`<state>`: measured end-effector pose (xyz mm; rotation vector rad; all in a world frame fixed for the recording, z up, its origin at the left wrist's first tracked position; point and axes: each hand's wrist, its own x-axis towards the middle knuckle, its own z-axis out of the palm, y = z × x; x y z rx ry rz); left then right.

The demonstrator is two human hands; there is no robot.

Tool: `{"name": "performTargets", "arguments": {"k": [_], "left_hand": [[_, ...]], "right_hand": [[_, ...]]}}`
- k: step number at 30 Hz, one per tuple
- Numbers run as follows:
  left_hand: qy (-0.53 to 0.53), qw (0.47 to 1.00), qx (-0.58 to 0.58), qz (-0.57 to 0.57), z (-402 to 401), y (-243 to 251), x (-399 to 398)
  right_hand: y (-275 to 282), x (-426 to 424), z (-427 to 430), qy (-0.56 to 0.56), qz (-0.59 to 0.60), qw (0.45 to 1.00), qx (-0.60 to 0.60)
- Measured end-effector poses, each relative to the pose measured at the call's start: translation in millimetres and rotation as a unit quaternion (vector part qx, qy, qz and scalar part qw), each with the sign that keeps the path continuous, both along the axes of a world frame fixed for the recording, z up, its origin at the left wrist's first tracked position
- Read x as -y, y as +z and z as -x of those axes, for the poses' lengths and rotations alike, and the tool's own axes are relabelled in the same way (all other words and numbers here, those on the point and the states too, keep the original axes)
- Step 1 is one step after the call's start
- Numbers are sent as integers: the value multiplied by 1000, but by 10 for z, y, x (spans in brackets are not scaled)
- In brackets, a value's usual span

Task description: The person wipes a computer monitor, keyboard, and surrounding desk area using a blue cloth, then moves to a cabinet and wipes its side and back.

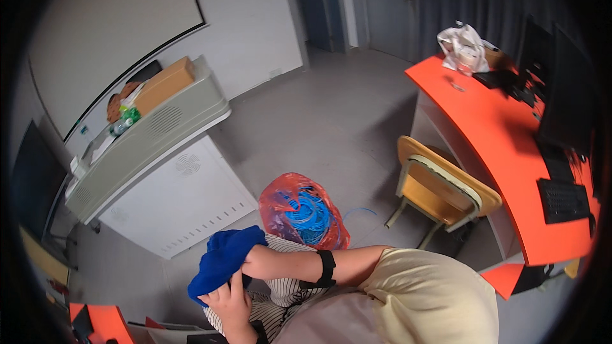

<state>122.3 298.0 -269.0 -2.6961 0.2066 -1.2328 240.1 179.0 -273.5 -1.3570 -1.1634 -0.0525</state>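
A blue cloth (222,260) covers most of my right hand (254,262); its wrist shows at the cloth's edge, while its fingers are hidden in or behind the folds. My left hand (229,298) grips the cloth's lower edge, one finger reaching up towards the right wrist. Both hands are above my striped trousers (287,289). A black band (327,268) circles my right forearm. Just beyond my lap, an open red plastic bag (277,191) on the floor holds coiled blue cable (308,215).
A grey-white lectern (177,191) bearing a cardboard box (165,86) and a bottle stands left. At right, a wooden chair (444,181) faces a curved orange desk (483,134) with monitors and a keyboard (564,200). A loose cable end lies beside the bag.
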Motion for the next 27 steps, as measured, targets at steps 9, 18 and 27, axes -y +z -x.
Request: {"name": "performTargets", "arguments": {"k": [9,18,27], "left_hand": [[12,998,-46,-30,28,92,-71],[3,991,-132,4,-296,-51,-310],[-41,971,-193,134,-1223,-132,-640]], "right_hand": [[-270,-396,-222,47,-96,975,-195],[-494,-744,-861,-150,-28,983,-104],[-455,-871,-1929,-218,33,964,-148]]}}
